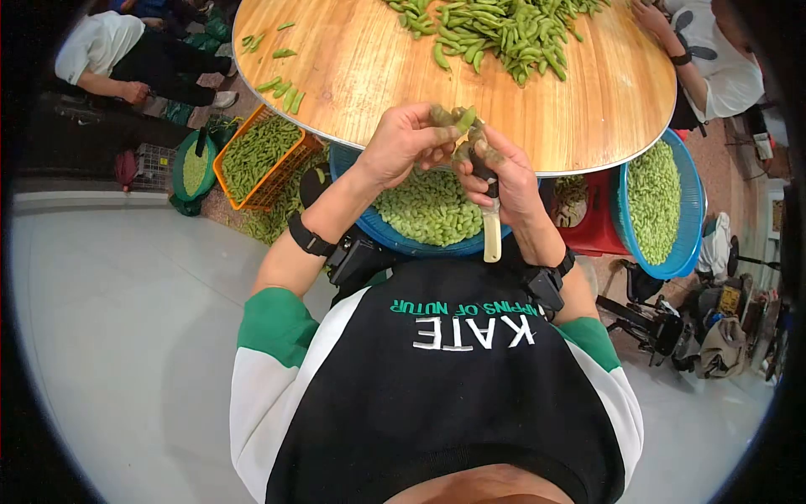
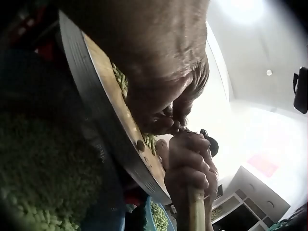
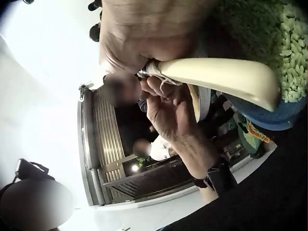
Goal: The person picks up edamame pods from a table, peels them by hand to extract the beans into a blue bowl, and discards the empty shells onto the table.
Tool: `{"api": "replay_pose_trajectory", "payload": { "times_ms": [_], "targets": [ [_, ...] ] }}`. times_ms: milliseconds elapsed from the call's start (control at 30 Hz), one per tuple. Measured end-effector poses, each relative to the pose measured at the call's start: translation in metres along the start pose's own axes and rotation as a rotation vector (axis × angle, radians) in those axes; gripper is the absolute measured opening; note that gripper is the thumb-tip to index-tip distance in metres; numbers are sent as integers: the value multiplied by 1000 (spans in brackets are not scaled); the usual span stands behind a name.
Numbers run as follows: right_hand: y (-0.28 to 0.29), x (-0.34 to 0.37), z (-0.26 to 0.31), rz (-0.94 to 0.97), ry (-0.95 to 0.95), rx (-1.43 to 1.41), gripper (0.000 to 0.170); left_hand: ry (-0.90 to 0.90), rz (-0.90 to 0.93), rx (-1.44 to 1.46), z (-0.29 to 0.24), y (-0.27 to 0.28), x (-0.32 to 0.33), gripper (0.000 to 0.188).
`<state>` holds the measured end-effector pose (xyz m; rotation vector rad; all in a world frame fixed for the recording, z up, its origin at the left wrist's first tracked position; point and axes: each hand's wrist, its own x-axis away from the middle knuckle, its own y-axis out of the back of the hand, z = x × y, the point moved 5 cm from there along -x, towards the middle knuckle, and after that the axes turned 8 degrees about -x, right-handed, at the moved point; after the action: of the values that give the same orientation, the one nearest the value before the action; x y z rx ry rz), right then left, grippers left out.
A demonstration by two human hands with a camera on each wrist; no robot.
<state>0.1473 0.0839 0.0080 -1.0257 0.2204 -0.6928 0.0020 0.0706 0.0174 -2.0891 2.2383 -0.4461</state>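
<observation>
In the head view, my left hand pinches a green soybean pod between thumb and fingers, just above the table's near edge. Close beside it, my right hand grips a tool with a cream handle pointing back toward my body. String is wound round the handle's neck in the right wrist view; the tool's working end is hidden by my fingers. The fingertips of both hands meet around the pod. Below them, a blue basin holds shelled green beans.
A round wooden table carries a heap of pods and several loose ones. An orange crate of pods stands at left, near a green basin. At right, another blue basin holds beans. Another person sits across the table.
</observation>
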Motion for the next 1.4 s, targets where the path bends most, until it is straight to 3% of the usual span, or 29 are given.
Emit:
{"api": "replay_pose_trajectory", "payload": {
  "times_ms": [233,400,500,567,700,767,800,867,900,967,1067,1200,1300,1367,1400],
  "targets": [
    [-1,3,0,19,17,29,16,-81,10,1,5,-1,0,6],
    [-3,5,2,-103,99,221,13,-198,-53,-119,3,-4,1,6],
    [-5,7,5,-15,81,134,16,-163,-33,-34,0,-4,2,6],
    [-7,10,6,8,39,90,16,42,182,291,10,-7,2,6],
    [-11,14,4,17,-36,-63,17,166,286,526,19,-12,4,6],
    [-3,11,5,-33,-45,-94,17,20,174,209,16,-9,1,9],
    [2,11,4,-83,-53,-127,17,22,176,210,18,-13,1,9],
    [3,11,3,-68,-56,-146,16,-402,-42,-305,2,-15,3,17],
    [2,12,2,-51,-66,-165,15,-400,-43,-304,-5,-16,7,17],
    [0,13,1,-27,-85,-218,16,-729,-164,-1094,-38,-27,24,17],
    [1,11,-2,3,-119,-311,15,-849,-214,-1340,-36,-32,30,15],
    [-3,13,-3,32,-122,-386,12,-914,-247,-1282,-33,-32,27,14],
    [0,14,0,92,-94,-338,14,-908,-173,-1147,-37,-31,27,14],
    [-4,17,2,68,-95,-304,15,-622,-82,-842,-32,-24,20,12],
    [-4,18,3,35,-94,-274,17,-627,-82,-844,-33,-25,21,12]
  ]
}}
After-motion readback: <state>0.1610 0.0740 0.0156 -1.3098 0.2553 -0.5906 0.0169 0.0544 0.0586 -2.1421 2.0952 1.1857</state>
